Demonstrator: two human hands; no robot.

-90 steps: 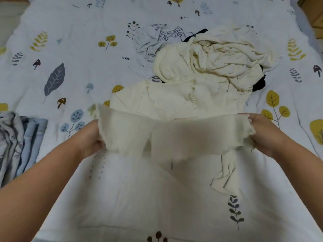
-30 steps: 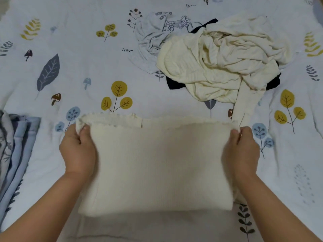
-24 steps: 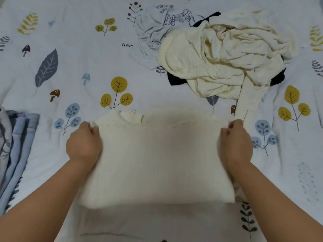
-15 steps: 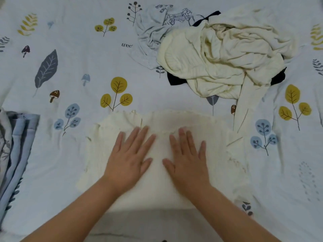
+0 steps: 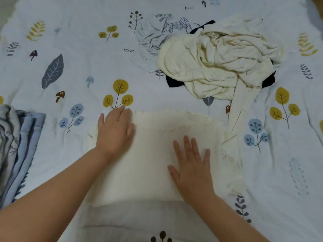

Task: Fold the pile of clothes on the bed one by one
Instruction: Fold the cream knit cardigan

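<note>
I am pressing my left hand (image 5: 116, 130) and right hand (image 5: 191, 161) flat, fingers straight, gripping nothing, on the folded cream sweater (image 5: 153, 154) to smooth its crease. The unfolded pile (image 5: 218, 63) is waiting farther up the bed (image 5: 70, 49).

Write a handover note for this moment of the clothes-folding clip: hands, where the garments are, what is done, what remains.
Left hand: flat, fingers straight, on the upper left part of the cream knit garment.
Right hand: flat, fingers spread, pressing the garment's right half.
The garment lies folded in a rough rectangle on the bed cover in front of the person; a loose part shows at its right edge.
The unfolded pile sits beyond it: cream pieces over a pale printed piece and something black.
Folded blue-grey fabric lies at far left.
Left: finish the cream garment, then fold the pile one by one.
</note>
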